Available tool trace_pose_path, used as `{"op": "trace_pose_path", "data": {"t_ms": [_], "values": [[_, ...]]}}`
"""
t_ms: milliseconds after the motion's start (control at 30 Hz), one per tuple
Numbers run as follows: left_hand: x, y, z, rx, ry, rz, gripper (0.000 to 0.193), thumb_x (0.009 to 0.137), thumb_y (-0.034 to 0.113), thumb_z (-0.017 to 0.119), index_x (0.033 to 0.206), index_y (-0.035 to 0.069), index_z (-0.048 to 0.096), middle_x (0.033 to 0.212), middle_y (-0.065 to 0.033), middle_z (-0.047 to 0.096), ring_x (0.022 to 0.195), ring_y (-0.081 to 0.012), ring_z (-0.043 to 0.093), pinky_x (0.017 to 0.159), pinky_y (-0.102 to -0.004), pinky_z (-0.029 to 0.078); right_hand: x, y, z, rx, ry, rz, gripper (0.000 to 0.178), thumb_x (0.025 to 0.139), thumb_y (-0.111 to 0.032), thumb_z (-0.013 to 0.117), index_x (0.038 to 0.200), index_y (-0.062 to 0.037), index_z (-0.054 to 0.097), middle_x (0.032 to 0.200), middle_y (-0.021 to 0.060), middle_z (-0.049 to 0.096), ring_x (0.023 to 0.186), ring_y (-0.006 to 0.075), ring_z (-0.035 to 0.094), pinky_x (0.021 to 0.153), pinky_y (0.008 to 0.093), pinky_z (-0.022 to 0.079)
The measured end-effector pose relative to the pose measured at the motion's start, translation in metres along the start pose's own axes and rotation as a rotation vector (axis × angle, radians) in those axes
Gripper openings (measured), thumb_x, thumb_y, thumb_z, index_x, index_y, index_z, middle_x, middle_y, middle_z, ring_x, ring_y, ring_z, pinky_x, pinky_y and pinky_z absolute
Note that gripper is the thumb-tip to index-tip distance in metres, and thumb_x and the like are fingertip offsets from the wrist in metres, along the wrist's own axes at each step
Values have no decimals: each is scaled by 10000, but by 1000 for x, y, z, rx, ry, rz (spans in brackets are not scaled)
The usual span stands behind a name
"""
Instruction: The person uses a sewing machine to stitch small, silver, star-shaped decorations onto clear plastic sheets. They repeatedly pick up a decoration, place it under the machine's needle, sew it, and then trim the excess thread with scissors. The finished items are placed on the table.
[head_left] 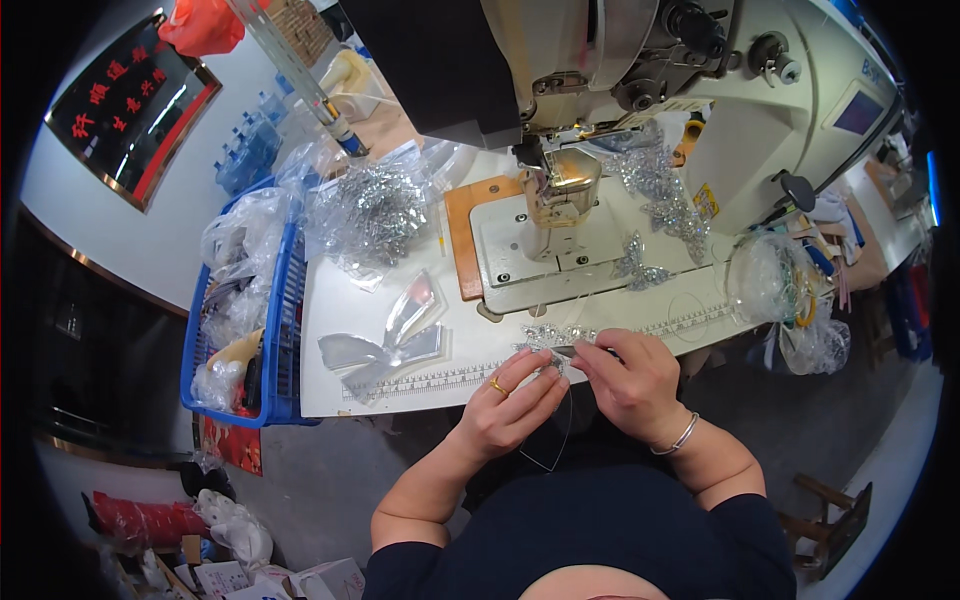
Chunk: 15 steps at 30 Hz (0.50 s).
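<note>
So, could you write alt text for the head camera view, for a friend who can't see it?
A person's left hand holds a glittery piece at a white table's front edge, the right hand close beside it. A sewing machine stands beyond; to the left are a shiny bow, a bag of silvery pieces and a blue basket.
</note>
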<state>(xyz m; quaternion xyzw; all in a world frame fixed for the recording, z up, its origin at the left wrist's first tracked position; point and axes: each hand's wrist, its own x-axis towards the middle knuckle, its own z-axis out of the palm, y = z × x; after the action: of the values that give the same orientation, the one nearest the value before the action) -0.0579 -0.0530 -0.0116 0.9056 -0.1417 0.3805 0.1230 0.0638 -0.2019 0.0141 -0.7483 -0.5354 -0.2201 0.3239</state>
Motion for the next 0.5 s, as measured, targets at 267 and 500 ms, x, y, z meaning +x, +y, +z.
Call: {"op": "trace_pose_path", "data": {"t_ms": [267, 500], "values": [[-13, -11, 1, -657, 274, -835, 294, 762, -105, 539, 1037, -10, 583, 1004, -126, 599, 1014, -288, 591, 828, -353, 512, -3, 29, -3, 61, 238, 304, 239, 729, -94, 683, 962, -85, 626, 895, 76, 548, 727, 237, 568, 617, 324, 453], [-21, -19, 12, -1790, 543, -1291, 446, 827, 10, 449, 1270, 52, 426, 1258, -155, 468, 1127, -304, 513, 911, -448, 471, -36, 86, 15, -484, 37, 220, 237, 755, -134, 666, 976, -76, 603, 1022, 114, 549, 834, 298, 588, 678, 357, 466]]}}
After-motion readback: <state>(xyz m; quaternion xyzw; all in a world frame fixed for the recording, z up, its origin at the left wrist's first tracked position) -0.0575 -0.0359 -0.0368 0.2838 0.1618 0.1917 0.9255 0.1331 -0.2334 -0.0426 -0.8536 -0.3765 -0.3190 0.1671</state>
